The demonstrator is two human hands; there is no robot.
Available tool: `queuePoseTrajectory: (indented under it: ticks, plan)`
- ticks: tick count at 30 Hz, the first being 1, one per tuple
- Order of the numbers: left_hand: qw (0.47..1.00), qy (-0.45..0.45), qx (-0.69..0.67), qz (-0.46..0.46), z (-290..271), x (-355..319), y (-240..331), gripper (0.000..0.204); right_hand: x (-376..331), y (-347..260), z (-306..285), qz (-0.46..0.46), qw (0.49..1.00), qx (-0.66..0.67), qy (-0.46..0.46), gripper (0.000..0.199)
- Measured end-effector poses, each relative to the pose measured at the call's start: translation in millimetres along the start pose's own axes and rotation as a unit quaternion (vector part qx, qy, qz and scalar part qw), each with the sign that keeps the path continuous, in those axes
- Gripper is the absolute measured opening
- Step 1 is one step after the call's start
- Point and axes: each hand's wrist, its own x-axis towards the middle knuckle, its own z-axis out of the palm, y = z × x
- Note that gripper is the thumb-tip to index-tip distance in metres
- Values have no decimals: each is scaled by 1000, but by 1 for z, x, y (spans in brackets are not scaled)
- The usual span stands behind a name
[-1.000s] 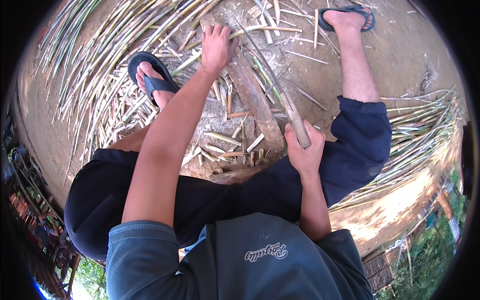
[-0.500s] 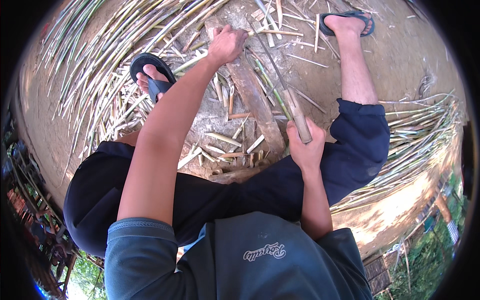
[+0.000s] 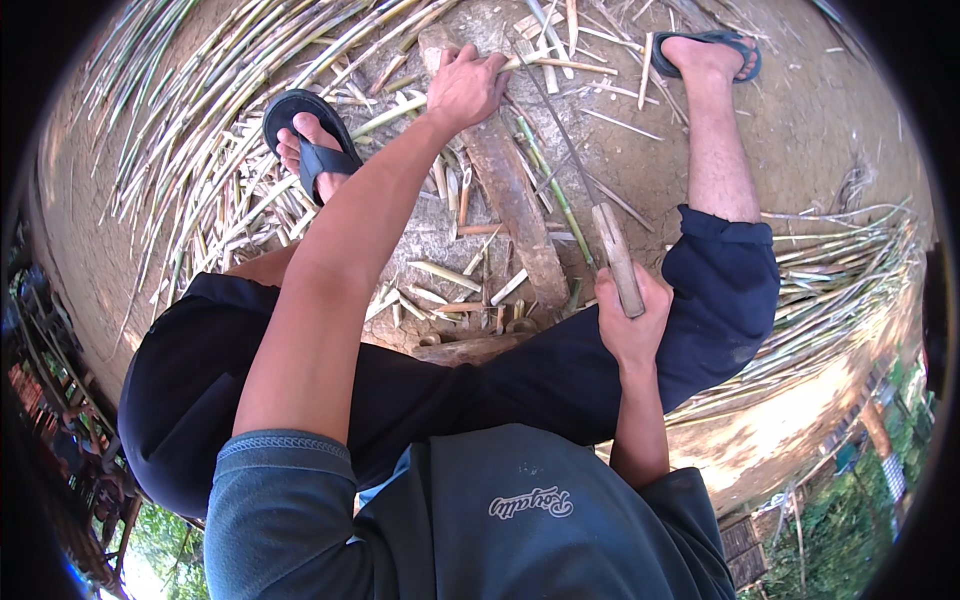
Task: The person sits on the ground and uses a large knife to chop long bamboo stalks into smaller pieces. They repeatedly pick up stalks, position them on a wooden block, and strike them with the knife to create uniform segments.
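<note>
Pale bamboo strip (image 3: 545, 62): lying across the far end of the wooden block (image 3: 510, 190), one end being gripped, the other reaching toward the sandalled right foot (image 3: 705, 55).

Left hand (image 3: 465, 88): fingers curling shut around the strip at the block's far end, knuckles up. Half a second ago this hand was sitting at much the same spot; a second ago it was lying flatter and lower along the block, fingers more spread.

Long knife (image 3: 575, 165): thin blade slanting from beside the block's near end toward its far end, tip nearing the strip; wooden handle (image 3: 618, 258) pointing toward the person.

Right hand (image 3: 630, 320): fingers wrapping tightly about the handle, just right of the block's near end, resting by the right knee. Its place is staying nearly unchanged across the earlier views.

Wooden block: brown, worn log running lengthwise between the legs on bare earth.

Short offcuts (image 3: 440, 285): scattering left of the block and around its near end.

Left foot (image 3: 310, 140): in a dark sandal, left of the block.

Heaps of long bamboo slivers (image 3: 190, 130): fanning out well left of the block; another bundle (image 3: 840, 270) lying well right of it.
</note>
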Motion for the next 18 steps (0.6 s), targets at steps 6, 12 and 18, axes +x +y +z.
queuePoseTrajectory:
  ticks: [6, 12, 18]
  plan:
    - [1000, 8, -17, -14, 6, -1, -3, 26, -5, 0, -8, -11, 999, -31, 0, 5]
    - [1000, 24, -2, -9, 10, -1, -4, 23, -11, 3, -9, -18, 1000, -12, 1, 7]
    - [999, 31, -18, 1, 10, 0, -4, 19, -12, 9, -10, -25, 1000, -16, -8, 9]
